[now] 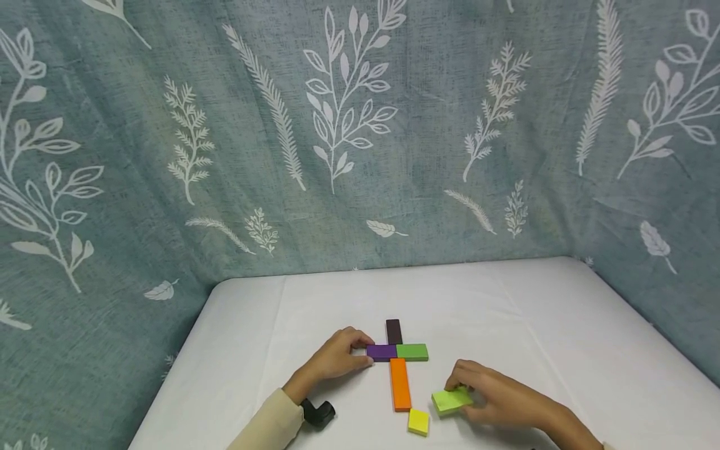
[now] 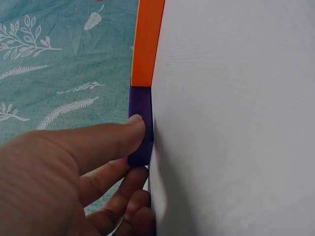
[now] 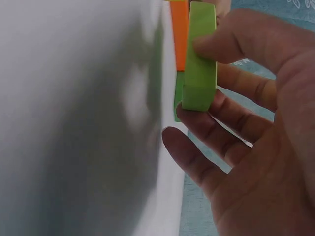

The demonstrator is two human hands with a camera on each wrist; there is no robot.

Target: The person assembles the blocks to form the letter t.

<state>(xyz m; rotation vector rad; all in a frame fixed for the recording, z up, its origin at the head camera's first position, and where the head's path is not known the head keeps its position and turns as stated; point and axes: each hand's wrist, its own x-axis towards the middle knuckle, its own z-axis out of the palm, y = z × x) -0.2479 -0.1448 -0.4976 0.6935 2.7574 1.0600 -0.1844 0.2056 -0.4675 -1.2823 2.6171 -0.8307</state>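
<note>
My left hand [image 1: 336, 356] pinches the left end of a purple block [image 1: 382, 353] lying flat on the white table; in the left wrist view the thumb presses its near side. My right hand [image 1: 500, 397] grips a light green block [image 1: 452, 400] between thumb and fingers, tilted and slightly above the table in the right wrist view. A green block [image 1: 412, 352] lies end to end with the purple one. Behind their joint sits a dark brown block [image 1: 394, 332], and in front an orange block [image 1: 400, 384] points towards me. A yellow square block [image 1: 419, 422] lies at its near end.
White cloth covers the table [image 1: 315, 300]. Blue-green leaf-patterned fabric [image 1: 422, 175] hangs behind it and along both sides. A black device [image 1: 319, 415] is at the left wrist, by the beige sleeve [image 1: 270, 422].
</note>
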